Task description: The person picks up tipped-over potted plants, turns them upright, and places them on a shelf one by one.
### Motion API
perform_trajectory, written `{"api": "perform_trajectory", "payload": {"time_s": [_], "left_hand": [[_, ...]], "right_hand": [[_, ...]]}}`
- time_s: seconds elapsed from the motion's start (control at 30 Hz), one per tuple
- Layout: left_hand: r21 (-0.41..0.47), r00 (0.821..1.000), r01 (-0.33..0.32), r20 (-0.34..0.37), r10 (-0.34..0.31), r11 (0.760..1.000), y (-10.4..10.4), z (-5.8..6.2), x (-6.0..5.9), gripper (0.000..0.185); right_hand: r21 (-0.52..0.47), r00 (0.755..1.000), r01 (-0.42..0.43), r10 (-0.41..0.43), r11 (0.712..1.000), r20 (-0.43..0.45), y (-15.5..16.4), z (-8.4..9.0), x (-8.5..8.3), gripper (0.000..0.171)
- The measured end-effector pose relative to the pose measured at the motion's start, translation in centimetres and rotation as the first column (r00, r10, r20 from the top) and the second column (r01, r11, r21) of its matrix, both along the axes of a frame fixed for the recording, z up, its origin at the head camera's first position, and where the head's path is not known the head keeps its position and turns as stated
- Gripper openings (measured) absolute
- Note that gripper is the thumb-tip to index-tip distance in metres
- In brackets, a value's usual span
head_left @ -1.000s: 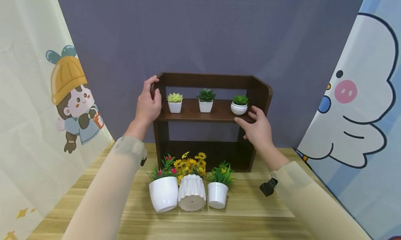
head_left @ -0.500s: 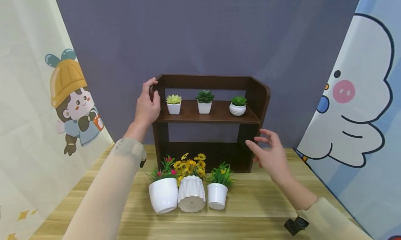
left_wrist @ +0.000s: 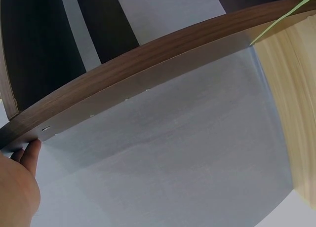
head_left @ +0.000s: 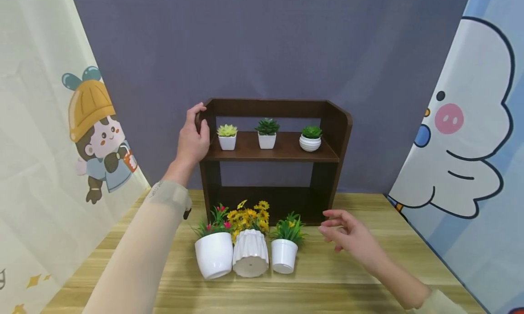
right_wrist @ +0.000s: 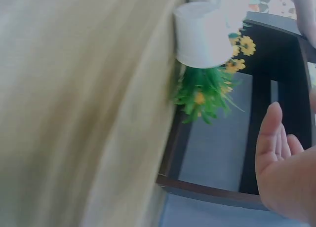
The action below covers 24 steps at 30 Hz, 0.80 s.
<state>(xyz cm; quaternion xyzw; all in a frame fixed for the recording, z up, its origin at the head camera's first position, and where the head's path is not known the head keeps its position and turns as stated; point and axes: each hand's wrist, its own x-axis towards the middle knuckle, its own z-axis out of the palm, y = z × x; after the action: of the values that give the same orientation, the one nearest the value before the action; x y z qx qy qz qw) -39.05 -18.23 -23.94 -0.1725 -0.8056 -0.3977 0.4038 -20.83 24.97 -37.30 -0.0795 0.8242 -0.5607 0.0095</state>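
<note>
In the head view my left hand (head_left: 193, 139) grips the upper left side of a dark brown two-tier shelf (head_left: 274, 159), its thumb on the inner side. Fingers (left_wrist: 32, 155) press against the side panel in the left wrist view. My right hand (head_left: 354, 241) hangs with relaxed fingers and holds nothing, right of a white pot with green leaves and small yellow flowers (head_left: 284, 255). On the upper shelf stand a pale green succulent (head_left: 227, 142), a dark green succulent (head_left: 267, 141) and a succulent in a round ribbed pot (head_left: 310, 144).
A white pot with pink flowers (head_left: 214, 255) and a fluted white pot with yellow flowers (head_left: 251, 252) lean in front of the shelf on the wood-grain table (head_left: 323, 277). A grey cloth (head_left: 270, 41) hangs behind, with printed cloths at both sides.
My right hand has left the right end of the upper shelf and moved down towards the table, right of the flower pots. The left hand keeps its grip.
</note>
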Motion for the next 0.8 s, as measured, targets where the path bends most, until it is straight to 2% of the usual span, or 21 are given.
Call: {"api": "perform_trajectory", "payload": {"time_s": [0.23,0.4,0.53,0.8], "left_hand": [[0.001,1.0,0.005,0.003,-0.005,1.0,-0.1,0.0,0.0,0.043],[-0.023,1.0,0.005,-0.008,-0.005,1.0,-0.1,0.0,0.0,0.043],[-0.021,1.0,0.007,0.001,-0.007,1.0,0.0,0.1,0.1,0.043],[-0.016,1.0,-0.004,0.024,0.004,1.0,-0.1,0.0,-0.1,0.043]], "right_hand": [[0.03,0.994,-0.07,0.067,0.997,0.092,0.0,-2.5,0.6,0.061],[0.028,0.984,-0.17,0.168,0.985,0.066,-0.4,-3.7,0.8,0.061],[0.009,0.975,-0.218,0.217,0.976,0.053,-0.9,-4.4,0.8,0.06],[-0.027,0.967,-0.246,0.248,0.969,0.064,-2.3,-5.7,0.8,0.063]]}}
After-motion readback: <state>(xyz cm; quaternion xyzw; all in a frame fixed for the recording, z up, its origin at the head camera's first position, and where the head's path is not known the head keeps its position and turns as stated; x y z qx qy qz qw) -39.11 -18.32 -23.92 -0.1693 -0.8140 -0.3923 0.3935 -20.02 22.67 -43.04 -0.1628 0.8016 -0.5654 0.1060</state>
